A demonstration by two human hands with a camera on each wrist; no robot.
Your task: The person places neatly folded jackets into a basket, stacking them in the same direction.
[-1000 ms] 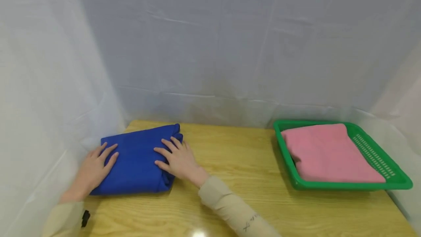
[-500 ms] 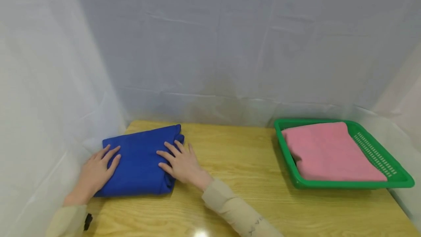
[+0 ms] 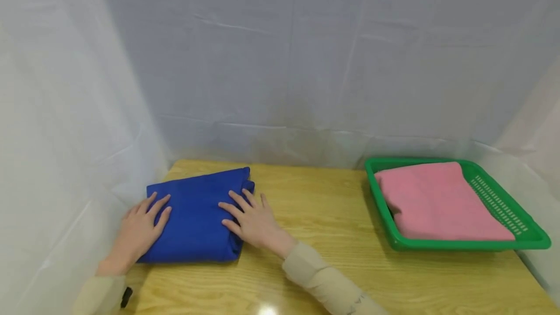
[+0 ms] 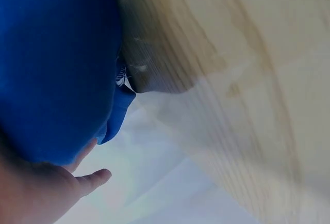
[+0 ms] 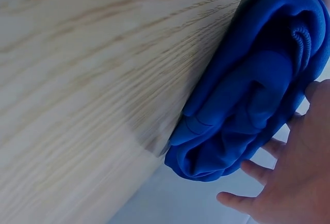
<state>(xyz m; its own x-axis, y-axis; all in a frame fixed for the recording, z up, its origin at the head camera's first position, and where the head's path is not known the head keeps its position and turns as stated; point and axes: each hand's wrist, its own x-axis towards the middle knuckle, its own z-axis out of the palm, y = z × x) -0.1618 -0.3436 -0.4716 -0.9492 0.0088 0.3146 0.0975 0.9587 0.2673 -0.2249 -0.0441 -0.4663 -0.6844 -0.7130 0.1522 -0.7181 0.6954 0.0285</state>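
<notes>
A folded blue garment (image 3: 197, 218) lies on the left part of the wooden table. My left hand (image 3: 140, 232) rests on its left side with the fingers spread over the top. On the opposite side my right hand (image 3: 255, 222) touches the upper right edge, its fingers also spread. The right wrist view shows the rolled layers of the blue garment (image 5: 232, 100) at its end, beside the fingers of my right hand (image 5: 289, 172). In the left wrist view, part of my left hand (image 4: 41, 188) appears below the blue cloth (image 4: 56, 69); its other fingers are hidden.
A green plastic basket (image 3: 531, 242) stands at the right of the table (image 3: 319, 208), holding a folded pink cloth (image 3: 442, 203). White sheeting (image 3: 284, 62) hangs at the back and on both sides. A small black object (image 3: 126, 297) shows near the left cuff.
Both hands have shifted a little to the right, and the blue garment has slid right with them. The basket with the pink cloth stays in place.
</notes>
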